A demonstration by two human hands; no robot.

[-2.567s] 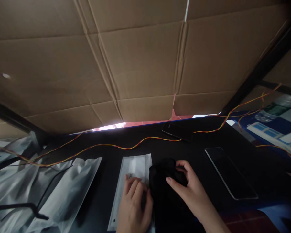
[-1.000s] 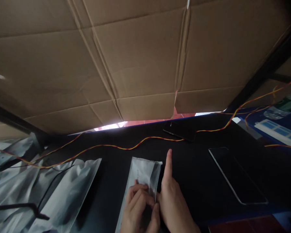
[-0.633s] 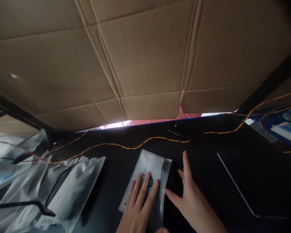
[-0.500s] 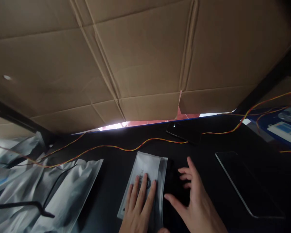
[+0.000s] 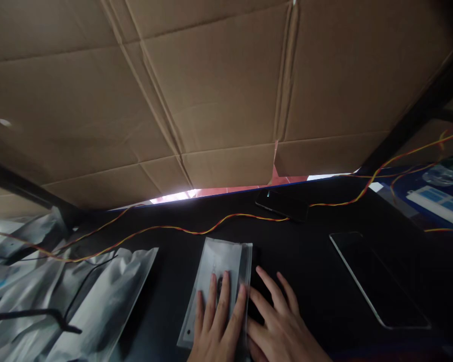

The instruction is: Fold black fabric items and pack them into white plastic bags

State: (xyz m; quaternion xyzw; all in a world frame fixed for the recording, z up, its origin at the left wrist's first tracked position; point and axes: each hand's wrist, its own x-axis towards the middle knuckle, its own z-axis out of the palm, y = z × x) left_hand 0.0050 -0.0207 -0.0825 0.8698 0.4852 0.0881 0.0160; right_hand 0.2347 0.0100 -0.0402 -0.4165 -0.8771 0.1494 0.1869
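Observation:
A frosted plastic pouch (image 5: pixel 215 257) with a dark printed mark lies flat on the black tabletop (image 5: pixel 302 261). My left hand (image 5: pixel 217 322) rests on it palm down, fingers spread over the print. Close by, my right hand (image 5: pixel 281 322) is at the pouch's right edge, its fingers apart. Its upper fingers lie over the black surface, while the lower ones reach the pouch's side; whether they press on it I cannot tell.
Several filled frosted pouches (image 5: pixel 94 296) lie on the left. A black phone (image 5: pixel 283 203) sits at the back, a larger dark glass panel (image 5: pixel 377 281) at right. A red-yellow twisted wire (image 5: pixel 166 227) crosses the table. Cardboard (image 5: pixel 226 90) stands behind; a blue tray (image 5: pixel 407 201) is far right.
My right hand has turned over from a raised, sideways pose and moved left to the pouch's edge. My left hand stays on the pouch. The view has shifted slightly.

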